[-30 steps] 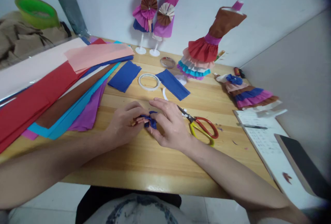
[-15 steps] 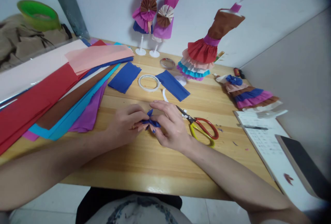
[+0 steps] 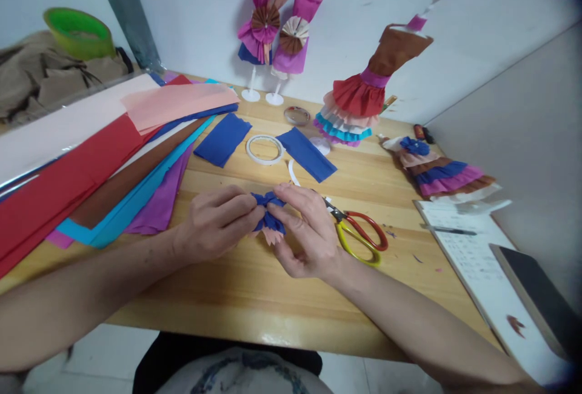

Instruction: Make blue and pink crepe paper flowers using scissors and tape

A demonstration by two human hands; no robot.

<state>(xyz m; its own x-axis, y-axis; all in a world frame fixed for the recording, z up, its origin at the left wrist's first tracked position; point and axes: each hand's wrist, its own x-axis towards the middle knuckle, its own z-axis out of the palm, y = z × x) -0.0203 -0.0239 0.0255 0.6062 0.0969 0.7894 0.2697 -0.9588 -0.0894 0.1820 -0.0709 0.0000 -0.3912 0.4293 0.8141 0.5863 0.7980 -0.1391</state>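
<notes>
Both hands meet over the middle of the wooden table (image 3: 254,291). My left hand (image 3: 216,221) and my right hand (image 3: 305,230) pinch a small pleated paper piece (image 3: 271,215), blue on top with a pink fringe hanging below it. The fingertips of both hands close on it from either side, a little above the tabletop. Just to the right of my right hand lie scissors (image 3: 359,233) with red and yellow handles.
Long crepe paper sheets (image 3: 91,163) in several colours fan out at the left. Two blue paper rectangles (image 3: 222,139) flank a tape roll (image 3: 265,149). Paper dresses on stands (image 3: 364,88) line the wall; another dress (image 3: 436,170) lies flat. A notepad with pen (image 3: 459,242) sits at the right edge.
The hands turned the small paper piece: its pink part pointed left before and now hangs below the blue. The view shifted slightly, and both hands rose a little.
</notes>
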